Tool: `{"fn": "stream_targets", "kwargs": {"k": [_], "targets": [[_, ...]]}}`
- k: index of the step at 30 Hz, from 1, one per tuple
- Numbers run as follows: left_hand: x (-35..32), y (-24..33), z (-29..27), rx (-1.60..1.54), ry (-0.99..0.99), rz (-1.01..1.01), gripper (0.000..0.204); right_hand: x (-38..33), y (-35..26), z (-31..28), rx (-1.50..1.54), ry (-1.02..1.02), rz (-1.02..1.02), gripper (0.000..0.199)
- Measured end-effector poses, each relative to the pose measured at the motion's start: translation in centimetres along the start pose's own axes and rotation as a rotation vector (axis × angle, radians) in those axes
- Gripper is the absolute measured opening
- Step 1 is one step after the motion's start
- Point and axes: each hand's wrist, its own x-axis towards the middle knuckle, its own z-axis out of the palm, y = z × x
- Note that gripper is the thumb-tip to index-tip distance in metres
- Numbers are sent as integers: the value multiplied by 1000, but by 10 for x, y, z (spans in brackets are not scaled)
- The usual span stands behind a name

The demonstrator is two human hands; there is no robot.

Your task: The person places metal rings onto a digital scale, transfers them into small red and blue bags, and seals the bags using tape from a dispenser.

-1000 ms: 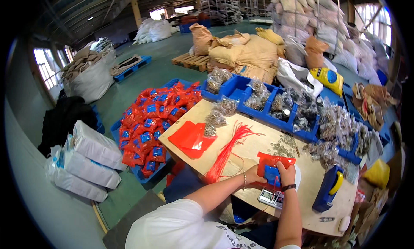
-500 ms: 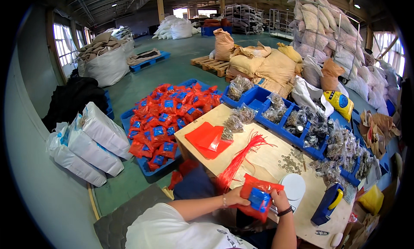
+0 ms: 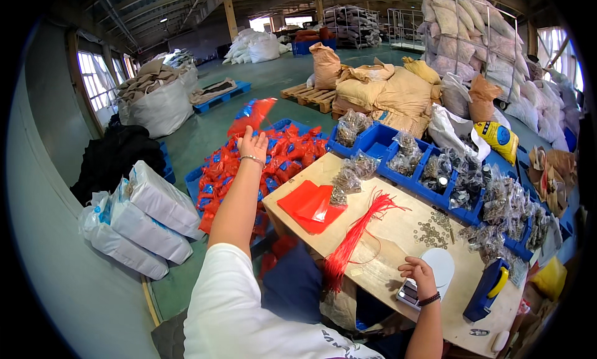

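Left hand: fingers spread wide, palm open, clamped on nothing. A red packet with blue showing through sits just beyond the fingertips (whether it touches them, I cannot tell). Right hand: fingers slightly apart, nothing visible between them, over the near side of a small white scale; its round plate is just beside the fingers, bare.

Below and around the left fingers, a heap of similar red packets fills a blue crate. It stands against the table's left side, presumably for an easy arm's reach. Left of the right fingers, a bundle of red ties; beyond it, flat red bags, likely laid singly for quick picking. Ahead of the right fingers, loose metal rings, spread out probably so each lifts easily. Farther, blue bins keep clear bags of small parts apart. Right of those fingers, a blue tape dispenser.

Writing: a yellow sack far past the right fingers carries a blue printed patch; the white shirt has dark lettering. Packet print is too small to read.
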Motion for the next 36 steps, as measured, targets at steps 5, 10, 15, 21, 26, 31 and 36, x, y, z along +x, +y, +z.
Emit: {"fn": "stream_targets", "kwargs": {"k": [5,10,15,21,26,31,36], "targets": [[-17,-54,-44,359,-98,-295,30,2,-1,5,-77,-42,-17,38],[-90,-98,-76,795,-157,-445,12,-2,-1,4,-121,-105,88,35],[-105,-122,-83,1210,-441,-384,14,-3,-6,3,-142,-149,97,37],[-101,-130,-101,1550,-830,-395,14,1,-12,11,-175,-176,162,36],[-106,-148,-115,1696,-970,-308,19,-2,-8,7,-211,-183,192,36],[-114,-146,-103,2077,-917,73,40,0,-8,8,-209,-186,225,37],[-100,-146,-116,2103,-616,98,64,2,-8,11,-204,-204,219,39]]}}
